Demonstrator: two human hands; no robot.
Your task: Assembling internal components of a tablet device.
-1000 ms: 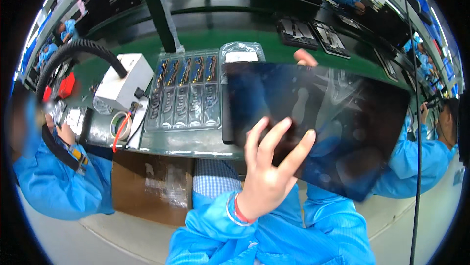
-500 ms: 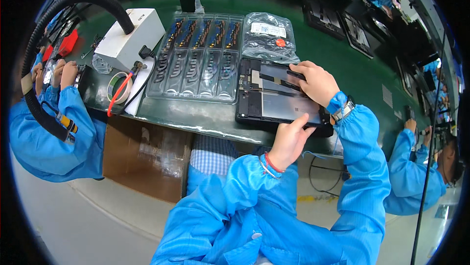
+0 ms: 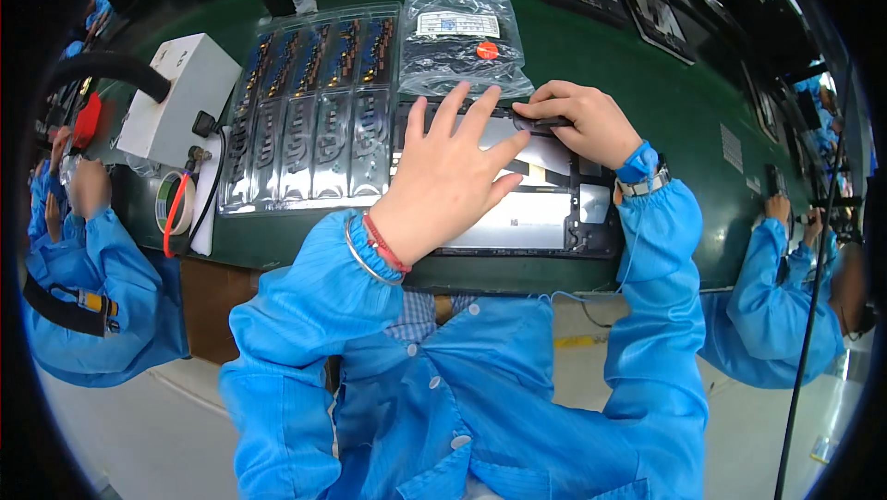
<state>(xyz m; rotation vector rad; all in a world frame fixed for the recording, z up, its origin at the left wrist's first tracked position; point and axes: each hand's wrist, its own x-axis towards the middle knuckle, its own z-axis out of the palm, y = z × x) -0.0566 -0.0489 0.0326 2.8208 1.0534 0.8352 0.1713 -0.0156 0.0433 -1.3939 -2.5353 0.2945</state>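
Observation:
An opened tablet-like device (image 3: 517, 223) lies on the bench edge in front of me, its black frame and silver inner panel showing. Over its left part my left hand (image 3: 448, 181) is spread wide, palm down, fingers pointing away from me; whether the palm presses on it I cannot tell. At the far right part of the device, my right hand (image 3: 591, 121) pinches a small black bar-shaped piece (image 3: 552, 122) between thumb and fingers. A clear bag with a white label (image 3: 462, 38) lies just beyond the device.
Left of the device sits a clear tray (image 3: 305, 195) of small circuit and black parts. Farther left are a tape roll (image 3: 176, 204), a red tube (image 3: 169, 237) and a white box (image 3: 171, 112) with a black hose. More opened devices (image 3: 656, 15) lie back right. Co-workers sit on both sides.
My left hand has moved from the device's near edge up over its left part, fingers now spread. My right hand keeps its pinch near the far side. The whole view has shifted.

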